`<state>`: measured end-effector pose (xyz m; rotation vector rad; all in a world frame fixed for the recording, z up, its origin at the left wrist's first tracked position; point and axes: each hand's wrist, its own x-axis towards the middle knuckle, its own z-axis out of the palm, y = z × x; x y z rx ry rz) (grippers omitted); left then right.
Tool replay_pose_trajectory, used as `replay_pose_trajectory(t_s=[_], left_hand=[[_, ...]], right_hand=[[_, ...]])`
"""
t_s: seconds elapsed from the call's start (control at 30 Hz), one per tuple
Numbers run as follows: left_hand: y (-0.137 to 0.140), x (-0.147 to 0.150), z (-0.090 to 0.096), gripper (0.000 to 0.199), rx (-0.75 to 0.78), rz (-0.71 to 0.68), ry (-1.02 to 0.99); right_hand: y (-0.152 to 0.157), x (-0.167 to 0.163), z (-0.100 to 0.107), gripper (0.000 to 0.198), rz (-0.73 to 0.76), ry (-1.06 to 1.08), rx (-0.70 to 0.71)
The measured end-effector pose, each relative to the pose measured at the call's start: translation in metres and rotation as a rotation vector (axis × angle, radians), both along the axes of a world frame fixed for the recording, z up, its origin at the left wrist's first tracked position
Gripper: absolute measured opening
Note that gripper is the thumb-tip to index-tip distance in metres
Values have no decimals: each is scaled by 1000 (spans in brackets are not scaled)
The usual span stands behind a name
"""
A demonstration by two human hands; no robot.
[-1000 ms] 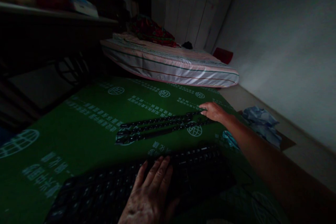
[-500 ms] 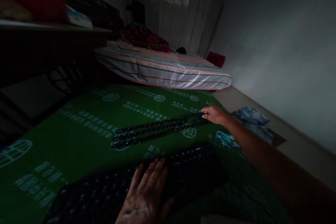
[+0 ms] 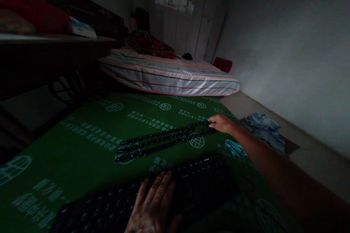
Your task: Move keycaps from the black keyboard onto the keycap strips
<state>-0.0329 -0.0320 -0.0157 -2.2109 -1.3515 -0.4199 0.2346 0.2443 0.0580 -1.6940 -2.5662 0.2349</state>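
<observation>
My left hand (image 3: 154, 200) lies flat on a black keyboard (image 3: 101, 204) in the foreground, fingers stretched out and holding nothing. Part of the keyboard's right side shows a dark area without visible keys. Beyond it, black keycaps (image 3: 158, 140) lie in long rows on the green board (image 3: 90, 167), slanting up to the right. At the far right end of these rows is my right hand (image 3: 222, 123), its thumb and fingers pinched together on a keycap there. The keycap is mostly hidden by the fingertips.
A crumpled blue cloth (image 3: 235, 148) lies at the board's right edge, near a thin dark cable (image 3: 247, 182). More fabric (image 3: 262, 129) is heaped on the floor. A striped mattress (image 3: 175, 76) stands beyond the board, and a dark table (image 3: 54, 43) at the left.
The view has tilted up slightly, so the room appears lower in the picture. My right hand has shifted very slightly at the end of the rows. My left hand stays on the keyboard.
</observation>
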Motion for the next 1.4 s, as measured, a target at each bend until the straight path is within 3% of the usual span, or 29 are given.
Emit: replay_pose_trajectory(t_s=[0.23, 0.7, 1.1, 1.4], left_hand=[[0, 4, -7, 52, -7, 27, -87], [-4, 11, 5, 49, -141, 4, -148], [-5, 14, 8, 48, -170, 11, -174], [-5, 12, 8, 44, -181, -5, -173]], right_hand=[[-7, 1, 2, 29, 17, -11, -10], [-41, 14, 13, 32, 34, 22, -38], [-83, 8, -4, 35, 119, 42, -65], [-86, -5, -9, 30, 141, 8, -39]])
